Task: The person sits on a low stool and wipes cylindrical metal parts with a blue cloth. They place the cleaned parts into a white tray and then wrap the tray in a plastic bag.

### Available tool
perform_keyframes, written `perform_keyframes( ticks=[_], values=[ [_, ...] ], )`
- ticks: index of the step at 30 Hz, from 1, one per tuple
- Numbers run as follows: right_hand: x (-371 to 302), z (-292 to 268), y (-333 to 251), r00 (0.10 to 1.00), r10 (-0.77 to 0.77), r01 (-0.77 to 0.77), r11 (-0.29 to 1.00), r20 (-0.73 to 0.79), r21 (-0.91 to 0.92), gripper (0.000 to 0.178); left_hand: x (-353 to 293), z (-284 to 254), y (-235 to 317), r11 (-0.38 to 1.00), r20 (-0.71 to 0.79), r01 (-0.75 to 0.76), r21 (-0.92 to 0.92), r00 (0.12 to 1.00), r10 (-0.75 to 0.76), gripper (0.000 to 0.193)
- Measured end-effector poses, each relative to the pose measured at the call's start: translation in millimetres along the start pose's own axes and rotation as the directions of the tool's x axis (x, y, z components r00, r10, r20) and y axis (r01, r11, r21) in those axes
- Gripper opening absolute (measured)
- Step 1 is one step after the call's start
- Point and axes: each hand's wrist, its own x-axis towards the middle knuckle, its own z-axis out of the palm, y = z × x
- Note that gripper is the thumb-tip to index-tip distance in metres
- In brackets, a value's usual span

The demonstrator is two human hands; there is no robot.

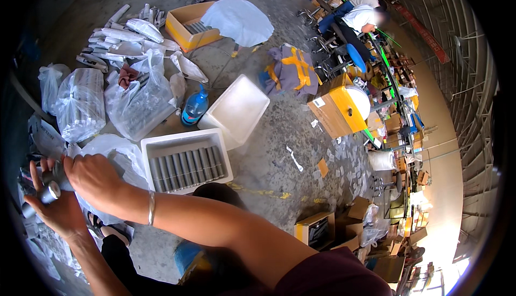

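Note:
At the left edge, my left hand [62, 212] is closed around a grey metal tube [49, 194], whose bright round end points toward me. My right hand [94, 180], with a bangle on its wrist, is beside it. Its fingers are bent and pressed together at a grey piece by the left fingers; what exactly they pinch is hidden. To the right of my hands stands a white foam box [228, 159] with a row of several similar grey tubes [185, 169] lying side by side. A clear plastic bag [115, 153] lies crumpled between my hands and the box.
Clear bags of wrapped pieces [80, 105] and a pile of paper-wrapped tubes [126, 40] lie beyond. Near them are a blue bottle [194, 106], a white foam lid [239, 108] and a cardboard box [174, 24]. People [360, 16] work at a cluttered bench at right.

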Motion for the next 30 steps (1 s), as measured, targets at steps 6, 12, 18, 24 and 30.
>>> perform_keyframes(
  ticks=[6, 12, 18, 24, 30],
  values=[
    [-0.7, 9.8, -22.3, 0.996, -0.039, 0.028, 0.991, 0.084, 0.129, 0.029, -10.4, -15.3, 25.9, 0.913, -0.635, -0.101, 0.395, 0.688, 0.351, 0.048],
    [12.7, -15.3, 6.2, 0.757, -0.24, -0.388, 0.583, 0.607, 0.714, 0.034, -14.4, -23.6, 53.5, 0.972, -0.28, -0.13, 0.197, 0.942, 0.183, 0.039],
    [19.8, -24.4, 61.9, 0.909, 0.108, -0.417, 0.205, 0.403, 0.885, 0.032, -13.5, 11.1, 64.1, 0.609, -0.366, 0.14, 0.781, 0.893, 0.263, 0.035],
    [16.0, -35.6, 30.0, 0.985, -0.137, -0.133, -0.19, 0.108, 0.973, 0.042, -21.5, 43.5, -36.2, 0.333, -0.673, 0.65, 0.684, 0.737, -0.057, 0.031],
    [23.1, -39.5, 12.9, 0.976, -0.069, -0.214, -0.204, 0.204, 0.955, 0.028, -34.1, 31.3, -31.2, 0.437, -0.587, 0.529, 0.728, 0.81, -0.002, 0.058]
  ],
)
